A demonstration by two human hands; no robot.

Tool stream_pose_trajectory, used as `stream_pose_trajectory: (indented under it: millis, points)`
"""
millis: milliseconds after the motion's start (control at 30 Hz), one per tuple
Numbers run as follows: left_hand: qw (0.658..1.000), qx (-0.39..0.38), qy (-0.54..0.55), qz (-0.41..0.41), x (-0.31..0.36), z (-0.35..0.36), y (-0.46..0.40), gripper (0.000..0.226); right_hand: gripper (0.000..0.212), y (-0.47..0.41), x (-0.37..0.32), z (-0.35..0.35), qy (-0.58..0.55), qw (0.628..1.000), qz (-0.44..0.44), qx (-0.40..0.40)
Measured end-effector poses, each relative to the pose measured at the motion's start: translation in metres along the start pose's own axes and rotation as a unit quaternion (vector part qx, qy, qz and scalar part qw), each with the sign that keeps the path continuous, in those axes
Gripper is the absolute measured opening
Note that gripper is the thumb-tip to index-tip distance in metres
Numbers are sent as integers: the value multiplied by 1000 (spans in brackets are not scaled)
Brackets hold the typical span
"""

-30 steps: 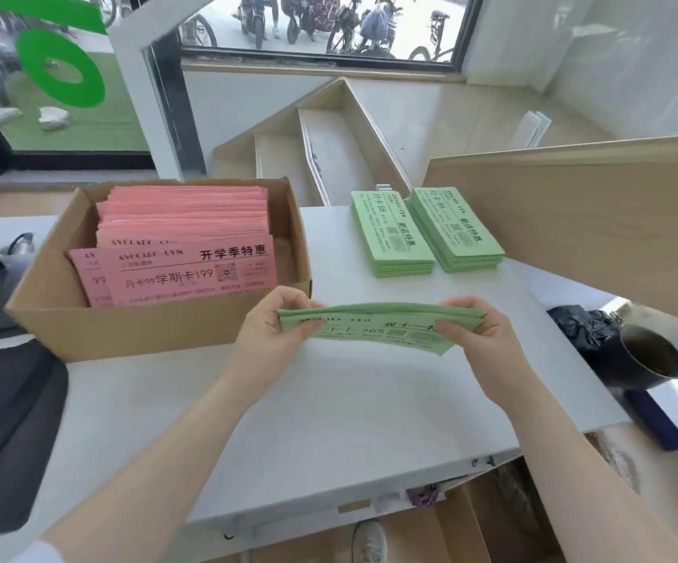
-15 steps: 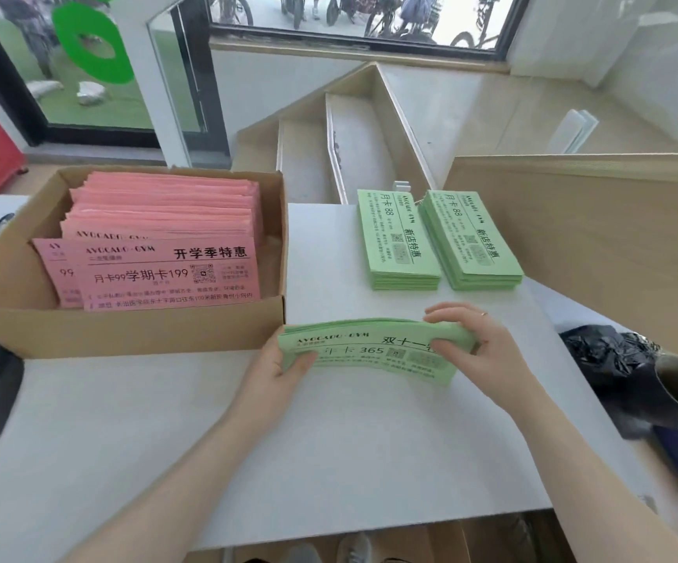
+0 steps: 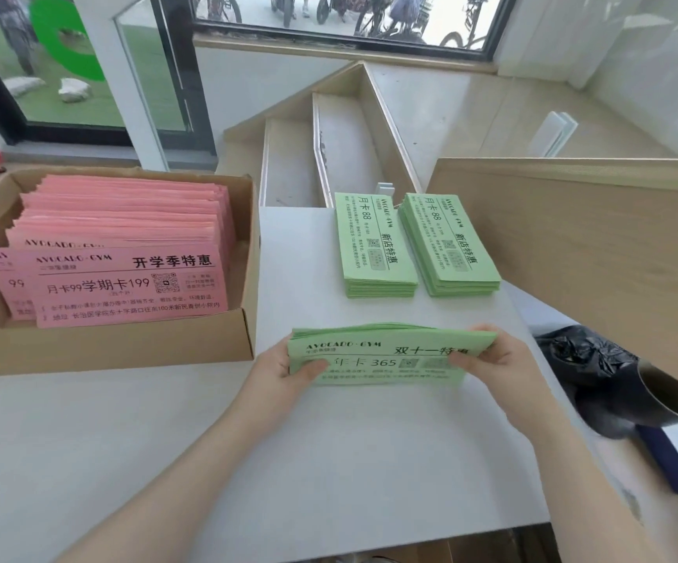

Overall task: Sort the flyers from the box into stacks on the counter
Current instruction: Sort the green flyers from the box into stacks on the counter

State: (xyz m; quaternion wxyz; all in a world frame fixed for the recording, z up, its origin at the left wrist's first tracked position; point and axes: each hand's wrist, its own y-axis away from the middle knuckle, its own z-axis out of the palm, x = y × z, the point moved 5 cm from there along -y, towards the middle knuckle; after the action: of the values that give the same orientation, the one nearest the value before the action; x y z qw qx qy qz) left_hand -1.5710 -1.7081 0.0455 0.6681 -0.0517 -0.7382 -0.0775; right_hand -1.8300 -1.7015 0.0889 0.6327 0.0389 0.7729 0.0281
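Two hands clamp one bundle of green flyers [image 3: 382, 355] between them, just right of the cardboard box [image 3: 126, 351] of pink flyers [image 3: 126, 253]: the left hand [image 3: 284, 375] pinches its left end, the right hand [image 3: 500, 367] its right end. Farther off on the white counter [image 3: 248, 461], two green stacks [image 3: 374, 245] lie side by side

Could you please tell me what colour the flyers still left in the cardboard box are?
Pink, with black print; the flyers in the box show in the head view.
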Motion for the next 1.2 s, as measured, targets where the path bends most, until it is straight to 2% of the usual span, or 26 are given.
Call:
stream_pose_trajectory:
  millis: [67, 167, 200, 267, 333, 400, 467, 533, 600, 633, 733, 867, 1000, 1133, 1200]
  points:
    - [996, 25, -78, 48, 17, 2, -6, 22, 29, -1, -20, -14, 82, 996, -41, 12]
    - [961, 77, -198, 179, 61, 2, -14, 19, 19, -6, -57, -18, 245, 960, -135, 4]
    - [949, 73, -216, 217, 77, 4, -16, 19, 11, -9, -65, -14, 276, 949, -151, -18]
    - [927, 65, -252, 271, 101, 9, -25, 22, 24, -18, -71, -1, 298, 938, -156, -77]
    - [906, 103, -283, 297, 120, 10, -35, 19, 21, -29, -74, 12, 326, 926, -170, -90]
    - [920, 178, -247, 246, 129, 1, -49, 15, 10, -44, -79, 18, 334, 921, -192, -54]
    - [952, 226, -151, 142, 127, -9, -67, 18, 19, -61, -80, 21, 271, 950, -152, -43]
    - [970, 235, 22, 60, 116, -14, -85, 21, 15, -79, -72, 24, 150, 984, -73, -66]
    - [957, 205, 204, -15, 102, -6, -105, 26, 17, -98, -62, 29, 31, 996, -13, -77]
    - [955, 187, 224, -45, 95, 2, -113, 29, 18, -108, -57, 31, -9, 998, 6, -68]
    - [977, 156, 127, -69, 74, 23, -136, 33, 17, -144, -44, 37, -40, 998, 45, -6]
    - [982, 178, 20, -52, 68, 26, -176, 35, 16, -187, -37, 40, 85, 995, 30, 53]
    - [978, 170, -105, -62, 58, 22, -208, 36, 22, -216, -30, 42, 255, 965, -4, 65]
    - [958, 175, -211, -82, 31, 24, -217, 32, 38, -224, -15, 49, 337, 940, 2, 57]
    - [956, 186, -204, -100, 25, 22, -216, 32, 41, -223, -15, 50, 362, 931, 2, 45]
